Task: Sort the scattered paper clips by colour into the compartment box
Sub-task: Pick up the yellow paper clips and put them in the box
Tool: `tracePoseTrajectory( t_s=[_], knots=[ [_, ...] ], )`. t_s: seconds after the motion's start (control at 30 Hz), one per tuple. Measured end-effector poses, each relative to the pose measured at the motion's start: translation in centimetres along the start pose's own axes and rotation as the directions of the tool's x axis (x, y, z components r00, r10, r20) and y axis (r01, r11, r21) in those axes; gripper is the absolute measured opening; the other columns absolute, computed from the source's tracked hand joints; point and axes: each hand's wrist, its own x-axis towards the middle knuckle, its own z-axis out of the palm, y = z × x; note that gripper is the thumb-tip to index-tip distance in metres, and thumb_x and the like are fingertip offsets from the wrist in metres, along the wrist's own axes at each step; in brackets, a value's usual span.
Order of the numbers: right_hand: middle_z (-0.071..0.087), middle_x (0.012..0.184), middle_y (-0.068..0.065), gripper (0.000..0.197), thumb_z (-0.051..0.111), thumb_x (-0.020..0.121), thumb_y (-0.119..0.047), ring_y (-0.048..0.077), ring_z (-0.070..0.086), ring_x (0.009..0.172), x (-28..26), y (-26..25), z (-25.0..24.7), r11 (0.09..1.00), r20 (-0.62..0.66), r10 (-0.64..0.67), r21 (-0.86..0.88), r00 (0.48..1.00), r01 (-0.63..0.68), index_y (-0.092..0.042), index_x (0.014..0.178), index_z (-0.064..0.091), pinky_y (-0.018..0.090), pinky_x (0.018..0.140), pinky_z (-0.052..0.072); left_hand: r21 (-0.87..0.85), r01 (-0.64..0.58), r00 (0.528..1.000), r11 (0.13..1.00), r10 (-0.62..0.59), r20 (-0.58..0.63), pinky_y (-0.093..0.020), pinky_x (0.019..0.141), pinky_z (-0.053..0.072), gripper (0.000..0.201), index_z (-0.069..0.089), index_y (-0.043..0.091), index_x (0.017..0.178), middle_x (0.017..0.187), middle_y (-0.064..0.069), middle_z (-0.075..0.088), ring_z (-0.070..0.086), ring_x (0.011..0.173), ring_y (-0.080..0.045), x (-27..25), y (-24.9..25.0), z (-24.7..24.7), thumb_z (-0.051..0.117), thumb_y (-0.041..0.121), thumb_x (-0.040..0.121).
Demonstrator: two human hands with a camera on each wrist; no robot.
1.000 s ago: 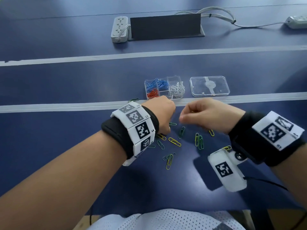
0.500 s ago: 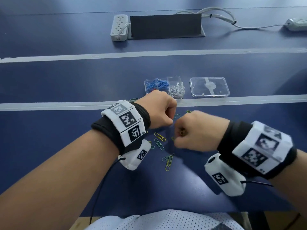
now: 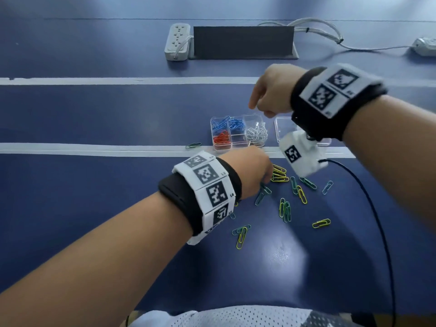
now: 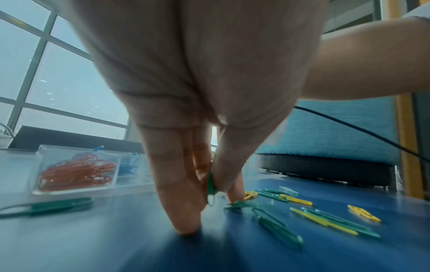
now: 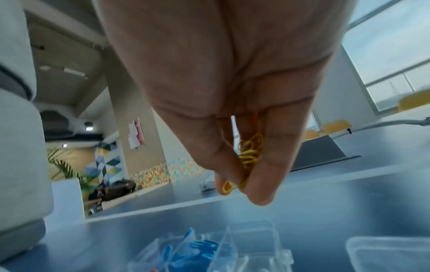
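Note:
A clear compartment box (image 3: 238,147) on the blue table holds blue clips (image 3: 220,123), red clips (image 3: 221,139) and white clips (image 3: 257,134). My right hand (image 3: 271,95) hovers above the box's far right and pinches a small bunch of yellow clips (image 5: 250,154) between thumb and fingers. My left hand (image 3: 253,168) is down among the scattered green and yellow clips (image 3: 285,210), fingertips on the table. In the left wrist view it pinches a green clip (image 4: 210,185) upright. Another green clip (image 3: 193,145) lies alone on the white stripe, left of the box.
The box's clear lid (image 3: 284,125) lies right of it, partly hidden by my right wrist camera (image 3: 299,153). A grey power strip (image 3: 177,41) and a dark panel (image 3: 243,42) sit at the back. A black cable (image 3: 377,220) runs across the table's right side.
My right hand has risen from the scattered pile and moved away to above the box, carrying yellow clips. My left hand has stayed low by the pile.

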Motion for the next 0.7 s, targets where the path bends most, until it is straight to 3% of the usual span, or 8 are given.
tracePoseTrajectory(
  t_s=[0.07, 0.1, 0.2, 0.27, 0.37, 0.5, 0.7],
  knots=[
    [0.074, 0.092, 0.010, 0.030, 0.051, 0.082, -0.007, 0.027, 0.069, 0.097, 0.9, -0.7, 0.6, 0.996, -0.026, -0.008, -0.091, 1.000, 0.006, -0.011, 0.102, 0.072, 0.034, 0.085, 0.055, 0.003, 0.010, 1.000, 1.000, -0.010, -0.021, -0.029, 0.087, 0.045, 0.031, 0.065, 0.022, 0.114, 0.120, -0.003, 0.058, 0.056, 0.111, -0.023, -0.1, 0.1, 0.2, 0.047, 0.011, 0.091],
    [0.073, 0.097, 0.012, 0.030, 0.053, 0.079, -0.007, 0.030, 0.068, 0.099, 1.3, -0.8, 0.9, 0.991, -0.041, -0.021, -0.133, 0.999, 0.015, -0.011, 0.102, 0.072, 0.039, 0.086, 0.056, 0.005, 0.006, 0.999, 1.000, -0.006, -0.037, -0.029, 0.086, 0.046, 0.028, 0.066, 0.019, 0.111, 0.117, -0.004, 0.060, 0.057, 0.109, -0.023, -0.1, 0.1, 0.4, 0.047, 0.013, 0.091],
    [0.071, 0.098, 0.013, 0.025, 0.061, 0.079, -0.009, 0.030, 0.066, 0.089, 1.5, -1.0, 1.6, 0.978, -0.047, -0.045, -0.206, 0.998, 0.034, -0.012, 0.101, 0.072, 0.037, 0.084, 0.056, 0.001, 0.014, 0.998, 1.000, -0.014, -0.062, -0.030, 0.080, 0.047, 0.030, 0.069, 0.011, 0.103, 0.108, -0.009, 0.063, 0.059, 0.101, -0.026, -0.4, 0.4, 0.6, 0.054, 0.032, 0.090],
    [0.070, 0.103, 0.015, 0.025, 0.065, 0.079, -0.009, 0.030, 0.065, 0.093, 1.6, -0.9, 1.8, 0.976, -0.038, -0.050, -0.213, 0.998, 0.041, -0.010, 0.104, 0.071, 0.035, 0.083, 0.053, 0.031, 0.028, 0.999, 0.999, -0.027, -0.022, -0.029, 0.077, 0.047, 0.039, 0.067, 0.011, 0.108, 0.112, -0.008, 0.061, 0.059, 0.101, -0.025, -0.4, 0.8, 0.6, 0.064, 0.040, 0.082],
    [0.068, 0.094, 0.009, 0.025, 0.069, 0.079, -0.012, 0.028, 0.064, 0.091, 1.5, -0.7, 1.6, 0.981, -0.022, -0.035, -0.190, 0.999, 0.031, -0.015, 0.104, 0.072, 0.031, 0.077, 0.050, 0.122, 0.022, 0.999, 0.992, -0.027, 0.039, -0.029, 0.079, 0.047, 0.040, 0.064, 0.014, 0.117, 0.120, -0.006, 0.059, 0.057, 0.108, -0.024, -0.2, 1.2, 0.5, 0.068, 0.033, 0.082],
    [0.065, 0.085, 0.002, 0.025, 0.066, 0.079, -0.010, 0.026, 0.065, 0.090, 1.2, 0.0, 1.5, 0.993, -0.036, -0.037, -0.116, 0.999, 0.033, -0.024, 0.100, 0.072, 0.027, 0.075, 0.049, 0.097, 0.033, 0.999, 0.995, -0.033, 0.004, -0.029, 0.076, 0.047, 0.024, 0.068, 0.012, 0.109, 0.111, -0.007, 0.066, 0.061, 0.104, -0.026, -0.2, 1.1, 0.4, 0.062, 0.015, 0.086],
    [0.070, 0.072, 0.000, 0.018, 0.061, 0.080, -0.013, 0.018, 0.068, 0.073, -2.0, 1.8, 1.0, 0.997, -0.042, -0.070, -0.029, 0.997, 0.069, -0.027, 0.088, 0.070, 0.028, 0.078, 0.055, 0.115, 0.003, 1.000, 0.993, 0.000, -0.029, -0.027, 0.075, 0.049, 0.020, 0.070, 0.014, 0.101, 0.103, -0.001, 0.069, 0.062, 0.099, -0.021, -0.8, 1.2, 0.1, 0.057, 0.016, 0.086]
  ],
)
